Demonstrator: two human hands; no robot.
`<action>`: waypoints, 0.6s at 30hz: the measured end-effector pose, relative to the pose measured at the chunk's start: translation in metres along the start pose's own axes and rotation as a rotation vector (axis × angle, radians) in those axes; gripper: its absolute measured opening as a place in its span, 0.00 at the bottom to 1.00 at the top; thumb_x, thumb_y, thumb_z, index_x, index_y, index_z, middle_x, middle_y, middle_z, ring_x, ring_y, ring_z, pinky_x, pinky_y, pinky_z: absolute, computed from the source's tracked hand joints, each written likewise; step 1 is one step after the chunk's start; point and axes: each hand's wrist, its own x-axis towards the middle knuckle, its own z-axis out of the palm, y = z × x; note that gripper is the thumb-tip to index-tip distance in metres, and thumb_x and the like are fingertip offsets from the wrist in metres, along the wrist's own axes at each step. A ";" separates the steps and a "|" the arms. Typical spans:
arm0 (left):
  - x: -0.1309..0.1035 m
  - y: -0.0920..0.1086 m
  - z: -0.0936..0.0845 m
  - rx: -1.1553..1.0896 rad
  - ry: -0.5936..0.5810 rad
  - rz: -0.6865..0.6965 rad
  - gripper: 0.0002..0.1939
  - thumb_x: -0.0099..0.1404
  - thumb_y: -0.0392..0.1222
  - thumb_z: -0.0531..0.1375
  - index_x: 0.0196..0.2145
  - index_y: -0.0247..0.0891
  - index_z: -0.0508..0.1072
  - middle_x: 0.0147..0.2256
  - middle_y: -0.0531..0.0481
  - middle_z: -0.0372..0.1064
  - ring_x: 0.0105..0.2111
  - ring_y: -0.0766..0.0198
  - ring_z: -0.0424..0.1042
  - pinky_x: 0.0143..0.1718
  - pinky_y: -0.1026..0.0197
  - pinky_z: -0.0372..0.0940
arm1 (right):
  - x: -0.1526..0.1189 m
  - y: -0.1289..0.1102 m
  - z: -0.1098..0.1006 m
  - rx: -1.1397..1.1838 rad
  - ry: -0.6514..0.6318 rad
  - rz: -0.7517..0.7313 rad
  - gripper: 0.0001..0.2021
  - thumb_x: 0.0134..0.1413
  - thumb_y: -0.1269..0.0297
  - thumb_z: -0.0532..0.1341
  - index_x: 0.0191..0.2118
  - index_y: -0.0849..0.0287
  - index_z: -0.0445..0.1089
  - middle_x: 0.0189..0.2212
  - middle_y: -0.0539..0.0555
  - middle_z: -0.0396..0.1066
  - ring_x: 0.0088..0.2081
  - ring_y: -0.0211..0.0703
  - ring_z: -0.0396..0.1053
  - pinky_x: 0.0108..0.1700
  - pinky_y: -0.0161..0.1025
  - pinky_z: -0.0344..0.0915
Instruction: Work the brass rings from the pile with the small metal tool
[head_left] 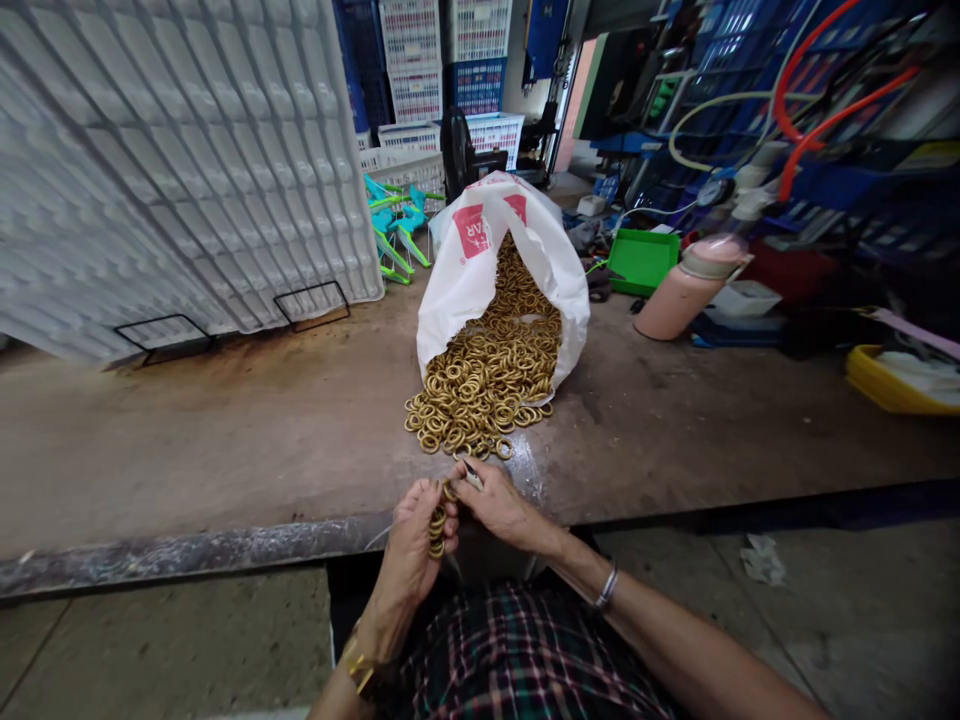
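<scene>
Several brass-coloured rings [437, 533] sit stacked in my left hand [411, 535], whose fingers are closed round them. My right hand [499, 508] meets it at the table's front edge, pinching a single ring [449, 490] at the top of the stack. A small pointed tool with a dark tip [472, 476] also sticks out between the right thumb and fingers; its exact kind is unclear. Just beyond both hands, a heap of loose rings [487, 370] spills from a white plastic bag [457, 290] with red print. A thin pale strand [379, 538] shows beside my left hand.
White ribbed panels [187, 150] stand on black wire supports [311, 303] at the left of the brown table [300, 430]. To the right are a pink bottle [679, 295], a green tray [643, 260] and a yellow basket [896, 380]. Teal-and-green clips [401, 225] lie behind, before stacked crates [409, 45].
</scene>
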 end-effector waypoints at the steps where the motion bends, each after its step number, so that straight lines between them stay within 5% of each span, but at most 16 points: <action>1: 0.001 0.000 0.000 0.009 0.021 -0.001 0.14 0.56 0.49 0.60 0.28 0.36 0.61 0.21 0.57 0.62 0.16 0.76 0.58 0.14 0.74 0.52 | 0.000 0.000 -0.001 -0.056 0.026 -0.043 0.05 0.50 0.64 0.53 0.28 0.58 0.62 0.21 0.45 0.61 0.23 0.32 0.58 0.27 0.30 0.56; 9: -0.001 0.002 0.003 0.041 0.067 -0.003 0.15 0.52 0.47 0.63 0.29 0.36 0.62 0.21 0.57 0.62 0.16 0.76 0.58 0.14 0.73 0.52 | -0.001 -0.002 -0.008 -0.278 0.111 -0.251 0.06 0.51 0.68 0.51 0.31 0.58 0.64 0.26 0.49 0.65 0.30 0.36 0.63 0.34 0.32 0.58; 18: -0.002 0.000 0.002 0.090 0.065 0.006 0.15 0.51 0.48 0.63 0.28 0.36 0.63 0.20 0.58 0.62 0.15 0.77 0.57 0.14 0.73 0.51 | -0.002 -0.005 -0.006 -0.322 0.111 -0.230 0.06 0.51 0.69 0.51 0.32 0.58 0.65 0.26 0.48 0.66 0.29 0.35 0.63 0.33 0.31 0.58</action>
